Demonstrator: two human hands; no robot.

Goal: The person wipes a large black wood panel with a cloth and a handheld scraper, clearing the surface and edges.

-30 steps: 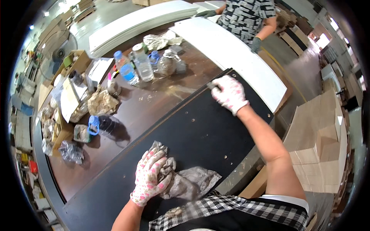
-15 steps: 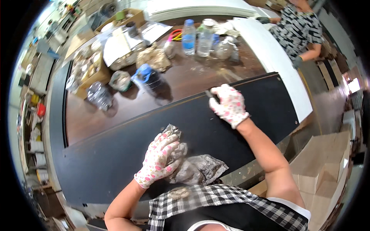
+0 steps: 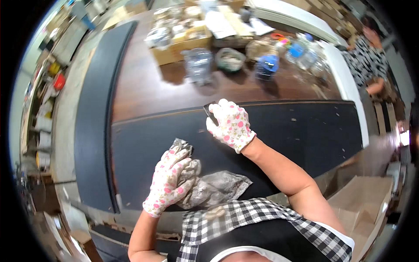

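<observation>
Two hands in white gloves with pink flowers, both over a big black board (image 3: 297, 131) in the middle of the frame.

Left hand (image 3: 169, 181), lower middle: fingers bent and closed down on a crumpled grey rag (image 3: 214, 187), pressing it flat on the board. Most of the rag sticking out to the right of the glove, a small corner peeking out above the fingertips.

Right hand (image 3: 230, 125), just above the middle: fingers curled shut around a small dark flat tool (image 3: 210, 111). Only a bit of the tool showing at the upper left of the glove, its edge down near the top rim of the board. Hard to tell what kind of tool.

Behind the board, a brown table (image 3: 144, 89) in the upper part of the frame. On it a cardboard box (image 3: 183, 43), clear bags, a blue-capped bottle (image 3: 267, 65). Another black board (image 3: 94, 109) standing along the left. Far upper right, another person in a patterned top (image 3: 365, 61).
</observation>
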